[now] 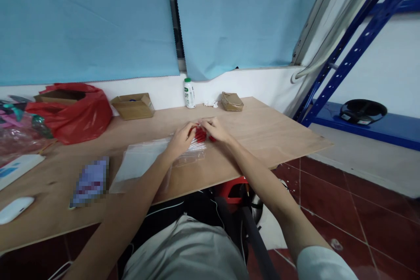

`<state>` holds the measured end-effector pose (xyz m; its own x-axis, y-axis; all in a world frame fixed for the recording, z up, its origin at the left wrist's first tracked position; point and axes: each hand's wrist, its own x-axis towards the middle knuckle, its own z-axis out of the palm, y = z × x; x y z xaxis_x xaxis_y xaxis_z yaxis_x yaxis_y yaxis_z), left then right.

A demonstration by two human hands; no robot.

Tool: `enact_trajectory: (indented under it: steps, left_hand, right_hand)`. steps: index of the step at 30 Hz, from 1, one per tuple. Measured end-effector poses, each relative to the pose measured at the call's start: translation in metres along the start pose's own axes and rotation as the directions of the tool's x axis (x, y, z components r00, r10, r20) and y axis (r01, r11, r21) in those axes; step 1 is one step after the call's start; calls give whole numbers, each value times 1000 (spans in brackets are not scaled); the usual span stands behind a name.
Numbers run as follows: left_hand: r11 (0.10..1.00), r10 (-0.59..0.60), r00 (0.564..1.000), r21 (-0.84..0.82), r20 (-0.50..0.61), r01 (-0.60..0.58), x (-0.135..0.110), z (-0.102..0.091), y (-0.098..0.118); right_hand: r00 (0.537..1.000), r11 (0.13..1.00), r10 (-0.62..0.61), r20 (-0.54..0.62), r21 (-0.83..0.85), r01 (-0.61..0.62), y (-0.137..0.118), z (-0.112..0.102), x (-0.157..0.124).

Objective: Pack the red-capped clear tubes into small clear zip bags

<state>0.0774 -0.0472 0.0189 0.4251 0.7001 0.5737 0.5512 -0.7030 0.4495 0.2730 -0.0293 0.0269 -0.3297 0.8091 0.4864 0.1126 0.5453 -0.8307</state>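
Both my hands meet near the middle of the wooden table [262, 131]. My left hand [181, 138] and my right hand [215, 129] have their fingers closed on a bundle of clear pens with red caps [199, 138]. The pens lie across a pile of clear plastic bags [141, 164] that spreads to the left under my left forearm. The red caps show between my two hands.
A red plastic bag [74, 111] over a carton sits at back left, next to an open cardboard box [133, 106]. A white bottle [189, 93] and a brown packet [232, 101] stand by the wall. A white mouse [15, 209] lies front left. Blue shelving [361, 43] rises at right.
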Motion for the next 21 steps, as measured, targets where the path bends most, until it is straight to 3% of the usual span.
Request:
enact_trajectory:
  steps: [5,9,13,21]
  left_hand:
    - [999,-9,1000,49,3,9,-2,1,-4]
    - [997,-81,990,27,119,78,-3,-1,0]
    - [993,-118,985,38,128,114,-2,0,-1]
    - [997,-79,992,-16,95,81,1,3,-1]
  right_hand:
    - [1000,998,-19,-8,-53,18,8,3,1]
    - [991,990,-118,70,-68,123,9,5,0]
    - [975,980,-164,148,-92,179,8,6,-2]
    - [989,990,-93,115,-91,103,6,8,-3]
